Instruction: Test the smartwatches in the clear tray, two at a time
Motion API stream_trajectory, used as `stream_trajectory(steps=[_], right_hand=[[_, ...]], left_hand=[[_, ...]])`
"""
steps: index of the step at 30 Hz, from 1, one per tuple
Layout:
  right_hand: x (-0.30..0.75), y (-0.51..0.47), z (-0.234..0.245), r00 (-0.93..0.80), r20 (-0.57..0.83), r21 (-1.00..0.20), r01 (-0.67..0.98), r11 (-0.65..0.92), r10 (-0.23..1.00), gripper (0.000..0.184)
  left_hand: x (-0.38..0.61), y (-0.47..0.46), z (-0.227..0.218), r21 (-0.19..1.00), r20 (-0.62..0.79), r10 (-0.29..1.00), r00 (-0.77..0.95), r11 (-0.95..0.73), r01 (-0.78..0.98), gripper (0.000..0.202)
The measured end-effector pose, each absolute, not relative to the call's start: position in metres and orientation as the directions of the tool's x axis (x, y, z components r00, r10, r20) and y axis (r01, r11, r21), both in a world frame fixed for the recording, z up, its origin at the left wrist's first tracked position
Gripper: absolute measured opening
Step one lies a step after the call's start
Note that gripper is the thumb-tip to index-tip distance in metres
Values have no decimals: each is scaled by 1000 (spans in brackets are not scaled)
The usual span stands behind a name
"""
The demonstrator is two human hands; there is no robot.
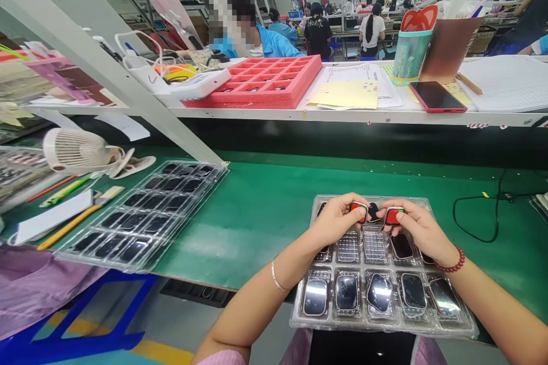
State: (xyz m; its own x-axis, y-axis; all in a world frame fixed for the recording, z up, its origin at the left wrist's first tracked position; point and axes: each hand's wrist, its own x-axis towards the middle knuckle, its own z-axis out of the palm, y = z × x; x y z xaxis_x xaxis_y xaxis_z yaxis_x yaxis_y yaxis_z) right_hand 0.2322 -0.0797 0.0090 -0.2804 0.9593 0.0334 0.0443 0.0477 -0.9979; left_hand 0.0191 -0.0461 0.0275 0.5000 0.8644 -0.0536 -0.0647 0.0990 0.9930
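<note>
Forearms (257,291) over a clear blister tray (299,319): left hand (338,219) and right hand (422,228) pinch, closed, one red-faced smartwatch body (358,211) and a second red-faced smartwatch body (394,216), just above the tray's back row.

Left hand (336,219), right hand (419,228) on blister tray (383,325), tray on bench mat (252,228); second tray (141,217) left; shelf (342,116) behind.

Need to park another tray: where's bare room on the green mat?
Bare mat runs between the clear plastic tray of black screens and the clear tray under your left hand and right hand; more lies right of it, around the black cable. Crowded: far left, by the white fan.
</note>
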Motion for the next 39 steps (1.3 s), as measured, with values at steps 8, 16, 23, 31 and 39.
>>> stream_trajectory(steps=[8,16,23,31,39], right_hand=[[230,-78,9,-268,46,-997,49,61,962,35],[229,-79,8,-267,44,-996,62,62,963,38],[230,-80,9,-282,34,-997,63,54,959,33],[232,-80,8,-277,19,-995,90,45,961,24],[233,-81,11,-275,55,-994,71,77,960,20]], left_hand=[[20,-48,30,996,-59,857,512,84,-26,24],[20,-49,31,997,-38,859,510,64,-33,30],[20,-49,31,995,-50,857,513,87,-48,31],[19,-47,28,988,-44,847,530,115,-103,30],[19,-49,32,990,-52,848,527,114,-87,32]])
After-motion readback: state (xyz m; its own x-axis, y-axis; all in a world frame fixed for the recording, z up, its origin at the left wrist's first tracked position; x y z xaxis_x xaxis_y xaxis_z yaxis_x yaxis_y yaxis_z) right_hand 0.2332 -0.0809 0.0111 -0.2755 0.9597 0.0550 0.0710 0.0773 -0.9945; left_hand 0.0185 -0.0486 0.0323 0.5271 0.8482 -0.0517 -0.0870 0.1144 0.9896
